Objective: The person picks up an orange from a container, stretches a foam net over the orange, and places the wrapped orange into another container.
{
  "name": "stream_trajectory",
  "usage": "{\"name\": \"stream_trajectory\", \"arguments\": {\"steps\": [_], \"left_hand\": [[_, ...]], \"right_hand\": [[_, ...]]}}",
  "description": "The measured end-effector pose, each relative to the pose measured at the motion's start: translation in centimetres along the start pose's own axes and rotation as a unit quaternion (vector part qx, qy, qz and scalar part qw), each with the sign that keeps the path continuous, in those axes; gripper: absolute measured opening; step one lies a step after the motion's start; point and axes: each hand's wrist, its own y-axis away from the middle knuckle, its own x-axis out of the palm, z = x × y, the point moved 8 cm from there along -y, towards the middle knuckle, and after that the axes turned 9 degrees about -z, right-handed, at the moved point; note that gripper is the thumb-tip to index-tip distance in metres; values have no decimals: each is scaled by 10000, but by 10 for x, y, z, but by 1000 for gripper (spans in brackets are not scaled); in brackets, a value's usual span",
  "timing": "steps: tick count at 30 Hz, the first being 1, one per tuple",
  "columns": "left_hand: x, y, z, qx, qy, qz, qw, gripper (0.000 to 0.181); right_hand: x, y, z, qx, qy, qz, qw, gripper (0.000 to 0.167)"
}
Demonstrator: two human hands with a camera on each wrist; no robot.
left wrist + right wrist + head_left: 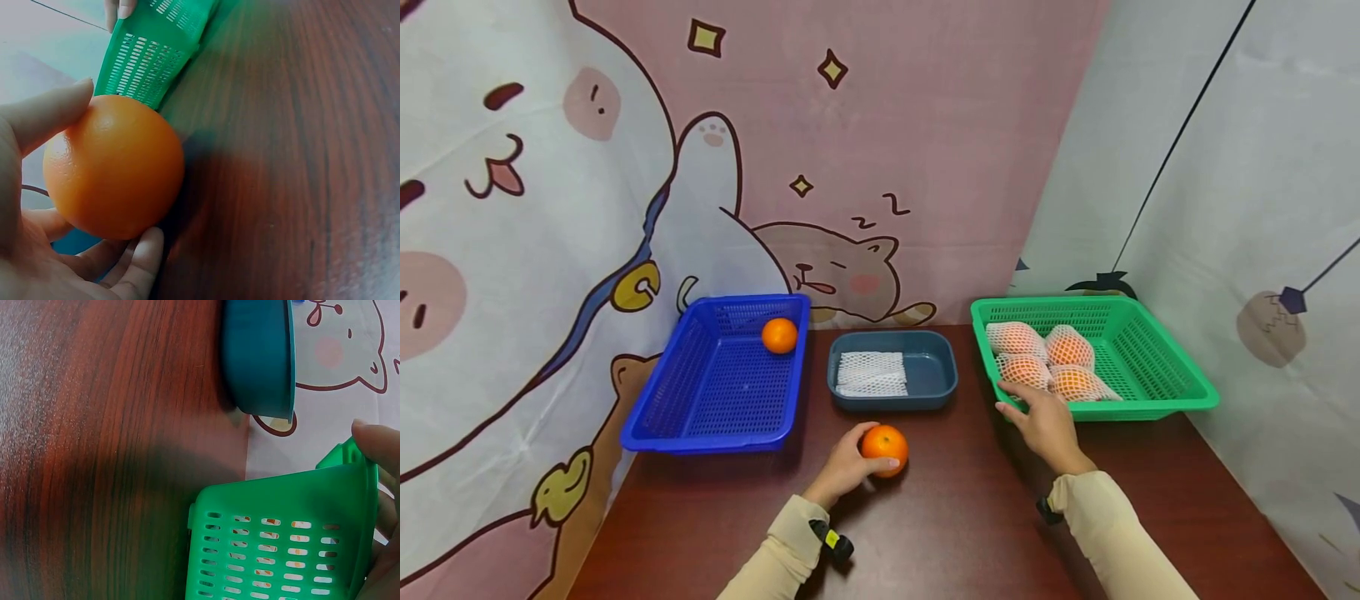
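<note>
My left hand [847,467] holds an orange [885,451] over the near middle of the table, thumb on one side and fingers on the other. Close up in the left wrist view, the orange [115,165] fills the grasp. At the near left corner of a green basket [1142,408], my right hand [1043,423] rests on the rim with its thumb and fingers spread. Several oranges in white foam nets [1075,382] lie inside that basket, beside the hand. Part of the right hand [382,469] shows above the rim in the right wrist view.
A blue basket [715,442] with one bare orange [779,336] stands at the left. Between the baskets sits a small blue-grey tray [931,375] with white foam nets [871,373] in its left half. A patterned cloth [970,150] hangs behind the brown table [955,517].
</note>
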Motion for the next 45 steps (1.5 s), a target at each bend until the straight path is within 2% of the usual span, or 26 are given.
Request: {"name": "stream_trajectory", "arguments": {"steps": [3, 5, 9, 11, 14, 17, 18, 20, 22, 24, 27, 28, 30, 34, 39, 42, 45], "left_hand": [[-2, 1, 1, -40, 21, 58, 10000, 77], [-4, 1, -1, 57, -221, 7, 9997, 78], [-13, 1, -8, 478, -898, -216, 9946, 81], [-19, 3, -15, 711, -1086, -343, 9909, 81], [-30, 8, -30, 1036, -1017, -424, 9885, 79], [-47, 16, -55, 1549, -907, -586, 9820, 73], [-54, 19, -65, 1783, -886, -661, 9777, 71], [-69, 25, -84, 2329, -989, -908, 9632, 66], [-84, 30, -99, 2842, -1330, -1191, 9420, 62], [-98, 33, -104, 3176, -1797, -1451, 9196, 60], [-117, 35, -100, 3367, -2609, -1753, 8876, 58], [-123, 35, -96, 3355, -2838, -1828, 8795, 58], [-133, 35, -87, 3280, -3186, -1936, 8680, 57], [-146, 36, -71, 3147, -3653, -2078, 8511, 53], [-150, 38, -61, 3237, -3935, -2165, 8328, 47], [-150, 39, -60, 3279, -3979, -2217, 8276, 45], [-151, 40, -60, 3273, -3915, -2291, 8289, 44]], "right_hand": [[2, 0, 0, 20, -4, 46, 10000, 44], [3, 0, 0, 26, -5, 60, 10000, 44], [3, -1, 0, 2, -45, 33, 10000, 44], [3, -1, 0, -32, -54, 22, 10000, 44], [2, -1, -1, -79, -34, -19, 10000, 44], [2, -2, -1, -131, -11, -57, 9999, 44], [1, -3, -2, -133, -20, -65, 9999, 44], [1, -3, -2, -139, -40, -62, 9999, 44], [0, -2, -2, -124, -48, -50, 9999, 44], [-1, -1, -2, -90, -35, -38, 9999, 44], [-1, 1, -2, -50, 6, -16, 10000, 44], [-1, 1, -2, -47, 14, -7, 10000, 44], [-1, 2, -1, -33, 25, 11, 10000, 44], [-1, 1, -1, -23, 35, 29, 10000, 44], [0, 1, 0, -30, -8, 32, 10000, 44], [1, 1, 0, -42, -23, 20, 10000, 44], [2, 0, 0, -80, -14, 9, 10000, 45]]}}
